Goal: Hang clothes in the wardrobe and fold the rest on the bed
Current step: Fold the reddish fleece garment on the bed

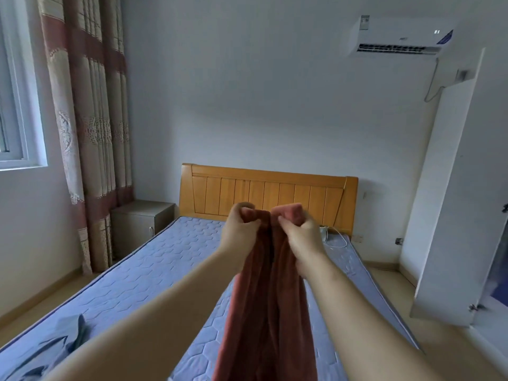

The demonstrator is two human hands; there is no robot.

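A rust-red garment [266, 312] hangs lengthwise in front of me above the bed [143, 273]. My left hand [242, 229] grips its top edge with curled fingers. My right hand [299, 232] grips the top edge just beside it, and the two hands almost touch. The cloth falls in long folds between my forearms and runs out of view at the bottom. A crumpled blue-grey garment [52, 350] lies on the mattress at the lower left. The white wardrobe door [450, 204] stands open at the right.
A wooden headboard [269, 196] closes the far end of the bed. A grey bedside cabinet [140, 226] stands left of it, by the striped curtain [90, 127]. A white charger and cable [334, 235] lie near the headboard. An air conditioner [401, 37] hangs high on the wall.
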